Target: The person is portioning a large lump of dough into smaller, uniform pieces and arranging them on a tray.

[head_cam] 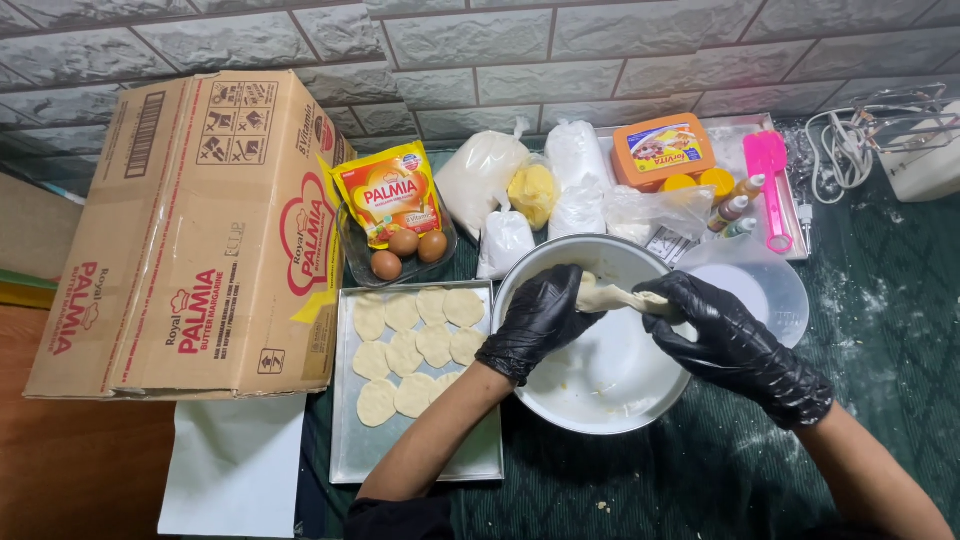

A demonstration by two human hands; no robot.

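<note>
While both gloved hands hover over the white bowl (pixel 640 385), they stretch a dough piece (pixel 622 296). Left hand (pixel 540 318) fingers pinch one end. Right hand (pixel 722 335) fingers grip the other.

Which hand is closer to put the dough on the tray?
Probably the left hand. It grips the dough over the white bowl on the side next to the tray. The right hand holds the other end, farther away.

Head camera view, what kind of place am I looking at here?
Probably a home baking spot: a metal tray of flat dough rounds, a mixing bowl, eggs and bagged powders against a brick-pattern wall.
</note>
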